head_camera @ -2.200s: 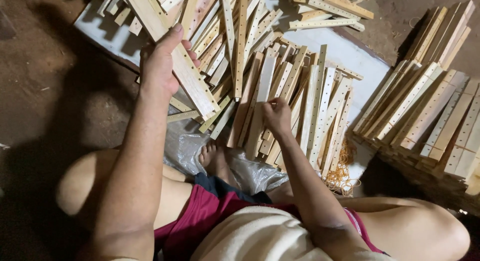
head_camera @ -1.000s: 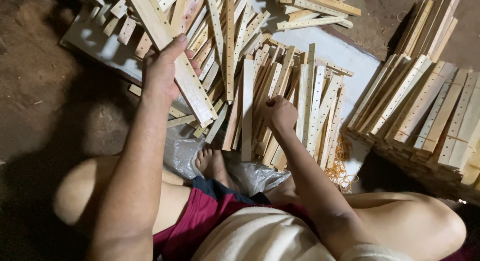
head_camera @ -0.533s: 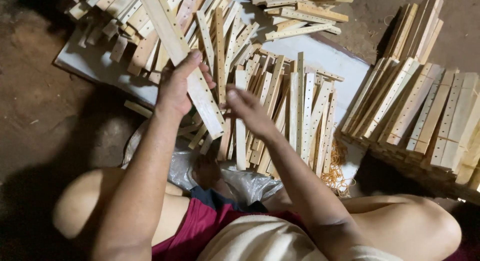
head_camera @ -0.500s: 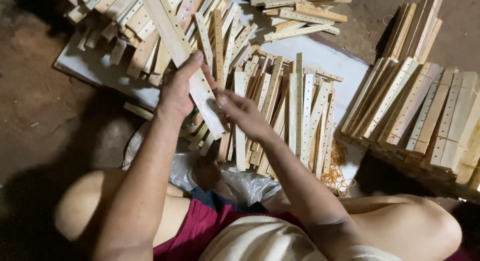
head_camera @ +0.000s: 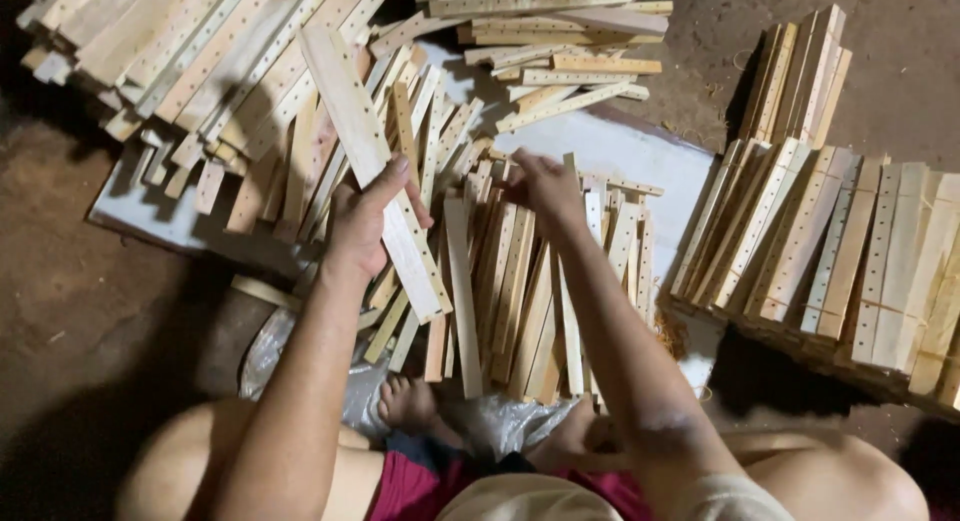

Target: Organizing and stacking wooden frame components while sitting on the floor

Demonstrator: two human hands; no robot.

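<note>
A long wooden slat with drilled holes is gripped in the left hand, fingers closed around it, slanted above the loose pile of slats. The right hand is curled onto that pile; whether anything is pinched cannot be told.

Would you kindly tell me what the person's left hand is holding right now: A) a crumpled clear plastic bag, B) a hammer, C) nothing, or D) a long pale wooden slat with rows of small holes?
D: the left hand grips a long pale wooden slat with rows of small holes, raised above the pile.
</note>
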